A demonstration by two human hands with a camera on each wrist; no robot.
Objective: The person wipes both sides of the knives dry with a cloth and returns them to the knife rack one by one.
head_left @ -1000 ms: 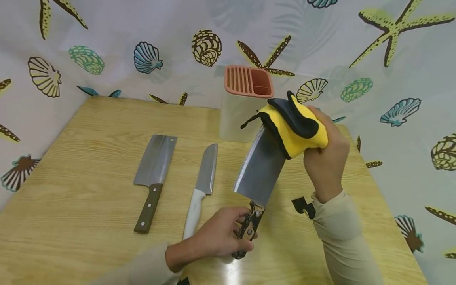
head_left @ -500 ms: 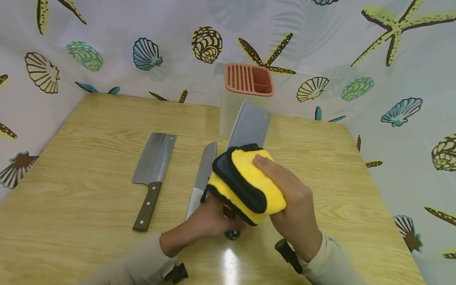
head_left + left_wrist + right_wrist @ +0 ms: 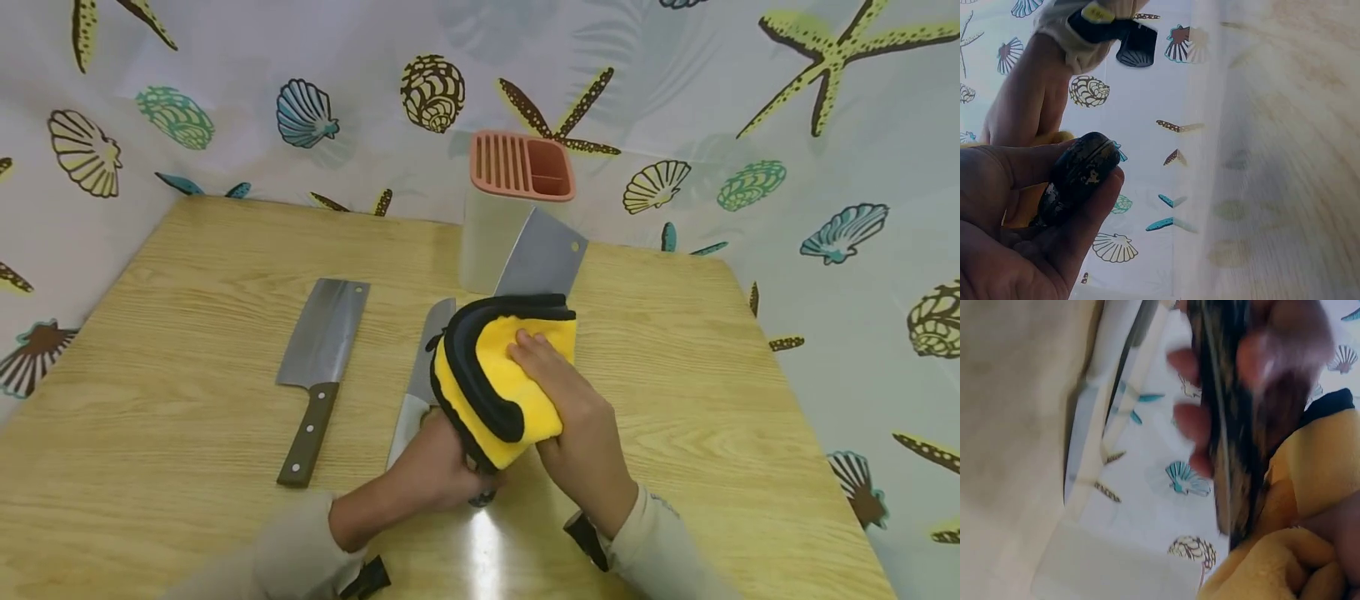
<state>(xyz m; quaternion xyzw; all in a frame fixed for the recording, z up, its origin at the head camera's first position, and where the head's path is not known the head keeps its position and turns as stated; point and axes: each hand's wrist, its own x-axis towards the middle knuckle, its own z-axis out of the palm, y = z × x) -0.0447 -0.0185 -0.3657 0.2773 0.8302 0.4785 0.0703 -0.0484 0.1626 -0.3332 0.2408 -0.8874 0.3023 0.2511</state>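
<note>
My left hand (image 3: pixel 442 462) grips the worn, dark handle (image 3: pixel 1082 175) of a cleaver (image 3: pixel 543 254), which is raised over the table with its blade tip pointing away. In the right wrist view my left fingers curl round that same patchy handle (image 3: pixel 1229 412). My right hand (image 3: pixel 573 417) holds a folded yellow cloth (image 3: pixel 517 367) with black edging around the lower part of the blade. The cloth hides that part of the blade and most of the handle in the head view. In the right wrist view the cloth (image 3: pixel 1322 456) is bunched in my right fingers.
A second cleaver (image 3: pixel 322 333) with a brown riveted handle lies at left on the wooden table (image 3: pixel 187 333). A white-handled knife (image 3: pixel 431 350) lies partly behind the cloth. At the back stands a pale knife block (image 3: pixel 483 233) with a pink slotted top, before a shell-patterned sheet (image 3: pixel 360 50).
My right hand with the cloth has come down the blade from near its tip toward the handle, leaving the blade's end bare. My left hand still grips the handle, slightly further left.
</note>
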